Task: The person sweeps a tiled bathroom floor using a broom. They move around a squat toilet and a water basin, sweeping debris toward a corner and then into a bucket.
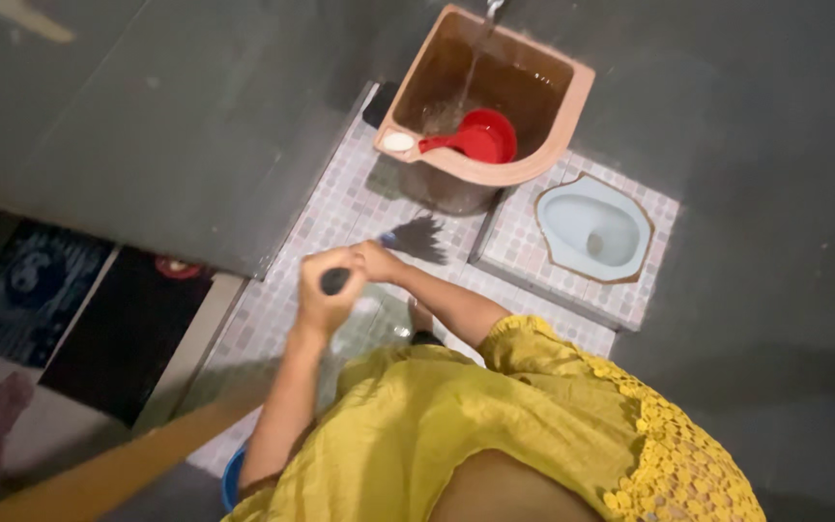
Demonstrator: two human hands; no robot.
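Home bathroom: squat toilet (593,230), tiled floor (340,208), corner water tub (553,145) w/ red dipper (480,135).

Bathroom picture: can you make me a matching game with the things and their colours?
Things:
1. scoop
2. tub
3. toilet
4. brush

Colours:
A. pale blue
B. dark
C. red
D. peach

Pairs: 1-C, 2-D, 3-A, 4-B. The scoop floats in the tub, and both hands, left hand and right hand, grip the brush's handle.
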